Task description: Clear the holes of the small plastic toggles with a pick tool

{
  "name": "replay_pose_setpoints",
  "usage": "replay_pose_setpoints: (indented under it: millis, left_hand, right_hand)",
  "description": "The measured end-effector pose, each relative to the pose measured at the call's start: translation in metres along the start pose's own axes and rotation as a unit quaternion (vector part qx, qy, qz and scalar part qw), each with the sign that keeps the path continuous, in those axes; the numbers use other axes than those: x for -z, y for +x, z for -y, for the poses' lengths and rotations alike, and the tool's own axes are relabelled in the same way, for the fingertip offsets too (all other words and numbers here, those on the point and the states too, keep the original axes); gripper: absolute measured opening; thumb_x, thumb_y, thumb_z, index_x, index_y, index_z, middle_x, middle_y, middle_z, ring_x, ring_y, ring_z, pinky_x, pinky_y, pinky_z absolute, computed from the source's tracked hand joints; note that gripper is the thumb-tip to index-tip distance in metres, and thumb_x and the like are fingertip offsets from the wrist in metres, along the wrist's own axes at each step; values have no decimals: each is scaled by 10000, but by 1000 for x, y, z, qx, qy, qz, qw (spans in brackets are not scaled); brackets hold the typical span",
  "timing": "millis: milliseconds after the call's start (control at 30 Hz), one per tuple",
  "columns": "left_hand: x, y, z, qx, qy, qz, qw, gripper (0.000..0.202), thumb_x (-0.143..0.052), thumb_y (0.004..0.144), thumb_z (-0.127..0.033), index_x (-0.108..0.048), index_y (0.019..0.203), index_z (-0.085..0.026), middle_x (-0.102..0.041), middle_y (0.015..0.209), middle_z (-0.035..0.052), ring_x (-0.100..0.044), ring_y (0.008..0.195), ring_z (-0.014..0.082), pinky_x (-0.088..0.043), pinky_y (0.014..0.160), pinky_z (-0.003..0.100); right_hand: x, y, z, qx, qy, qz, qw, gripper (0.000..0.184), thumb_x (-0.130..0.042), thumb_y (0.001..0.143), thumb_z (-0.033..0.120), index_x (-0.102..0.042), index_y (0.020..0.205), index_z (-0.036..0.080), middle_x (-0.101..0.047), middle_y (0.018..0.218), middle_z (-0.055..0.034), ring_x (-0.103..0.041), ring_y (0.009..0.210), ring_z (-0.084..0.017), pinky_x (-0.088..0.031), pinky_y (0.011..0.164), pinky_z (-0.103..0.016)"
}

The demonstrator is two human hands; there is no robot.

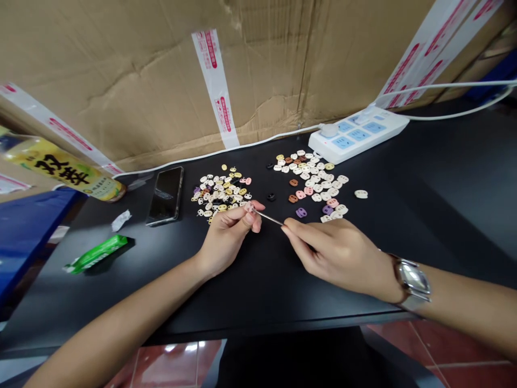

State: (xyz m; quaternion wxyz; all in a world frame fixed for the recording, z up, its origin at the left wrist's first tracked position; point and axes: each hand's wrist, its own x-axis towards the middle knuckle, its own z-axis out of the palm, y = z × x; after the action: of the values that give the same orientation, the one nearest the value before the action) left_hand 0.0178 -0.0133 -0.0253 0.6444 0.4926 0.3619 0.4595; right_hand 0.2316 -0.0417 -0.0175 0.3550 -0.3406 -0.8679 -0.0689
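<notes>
My left hand (230, 231) pinches a small pink bead (249, 207) between thumb and fingers above the black table (250, 285). A thin metal pin (270, 217) is gripped in my right hand (331, 253), its tip touching the bead. A silver watch (412, 280) sits on my right wrist. Just beyond my left hand lies a pile of small beads (220, 193), mostly cream and yellow. A second pile of beads (317, 180), cream, brown, pink and purple, lies beyond my right hand.
A black phone (165, 195) lies left of the piles. A green packet (97, 253) and a crumpled wrapper (120, 220) lie further left, a yellow bottle (60, 168) behind them. A white power strip (357, 133) with its cable sits before a cardboard wall (161, 81).
</notes>
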Motion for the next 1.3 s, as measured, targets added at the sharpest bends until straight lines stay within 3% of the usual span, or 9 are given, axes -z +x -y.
replay_pose_setpoints:
  millis: [100,300,467,633,767,967,1100,1200,1300]
  left_hand:
    - [1,0,-1,0,-22,6,1000,184,-726,857,-329,-779,969,-193,-581,701,3,-489,721,110,-381,746,262]
    - [-1,-2,-1,-9,9,2,1000,190,-708,873,-325,-785,970,-181,-596,706,5,-513,740,113,-393,772,264]
    - [-1,-3,2,-19,29,-33,999,186,-713,866,-322,-778,978,-188,-601,718,4,-523,761,125,-399,816,281]
    - [5,-1,1,-58,45,-79,994,129,-714,866,-292,-784,906,-191,-618,772,15,-518,784,122,-403,842,273]
    - [5,0,-4,-46,-11,-69,996,172,-733,846,-315,-788,956,-194,-623,822,19,-520,788,110,-428,799,247]
    - [2,0,-10,3,-44,-49,998,196,-711,859,-283,-792,1008,-185,-671,1013,56,-526,853,101,-450,735,205]
    - [7,1,-12,52,-19,-58,997,208,-767,804,-223,-792,1006,-185,-725,1046,70,-614,865,113,-491,832,254]
    - [10,2,-14,83,-2,-49,995,215,-812,756,-229,-797,966,-185,-757,971,66,-674,895,156,-512,891,313]
    - [11,3,-17,66,40,-47,996,185,-831,729,-219,-803,907,-176,-761,982,59,-665,897,148,-506,892,292]
  right_hand:
    - [9,5,-8,6,14,9,1000,160,-547,951,146,-702,936,110,-673,588,-12,-623,471,-138,-419,480,-304]
    - [19,8,-20,7,23,16,1000,118,-598,926,168,-689,850,173,-639,542,27,-558,427,-111,-398,480,-290]
    - [16,8,-16,51,-15,11,999,151,-585,936,171,-717,872,137,-618,521,15,-529,413,-117,-359,448,-297]
    - [17,16,-12,-163,177,59,969,234,-542,959,220,-690,783,171,-476,462,73,-382,355,-53,-271,375,-226]
    - [17,15,-20,-174,180,57,966,195,-578,939,269,-692,814,172,-423,467,78,-370,381,-51,-303,429,-217]
    - [18,12,-29,-202,127,90,967,227,-517,972,331,-696,967,192,-686,699,-7,-530,494,-107,-402,524,-249]
    - [17,13,-33,-165,64,105,979,204,-516,961,282,-693,1014,195,-733,865,-49,-688,738,-186,-501,665,-291]
    - [11,12,-32,-110,56,136,983,213,-486,972,233,-682,1029,171,-709,1013,-99,-686,972,-247,-534,798,-351]
    - [2,9,-29,-92,69,166,979,228,-464,986,222,-677,1035,156,-672,1042,-119,-667,971,-250,-534,832,-381]
